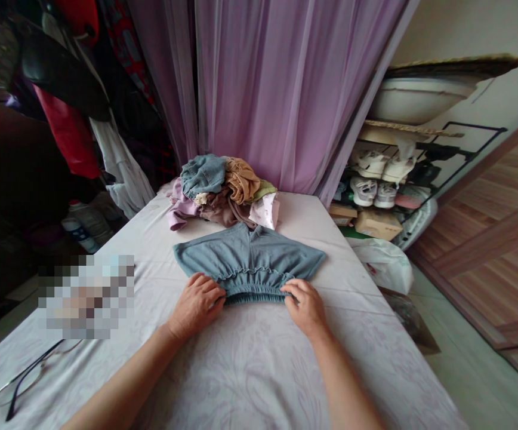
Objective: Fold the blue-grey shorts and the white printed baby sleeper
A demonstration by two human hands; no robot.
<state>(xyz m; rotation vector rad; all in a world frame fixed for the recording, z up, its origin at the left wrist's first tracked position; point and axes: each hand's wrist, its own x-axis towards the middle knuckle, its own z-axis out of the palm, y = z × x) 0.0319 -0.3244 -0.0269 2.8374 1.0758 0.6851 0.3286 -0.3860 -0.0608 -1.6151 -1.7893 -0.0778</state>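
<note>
Left hand (200, 303), right hand (304, 304) pinch waistband (254, 296) ends, seemingly keeping gathers even; blue shorts (250, 254) spread mid-table, waist near. Clothes pile (218, 191) beyond, far end, likely leaving room.

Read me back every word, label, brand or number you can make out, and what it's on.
No text can be read anywhere in this view.
Blue-grey shorts between the hands: no lettering visible.
White plastic bag: faint reddish marks, too blurred to read.
Bottle with blue on it, at left: too small and dark to read.
Pixelated patch on the table: whatever is there is masked.
</note>
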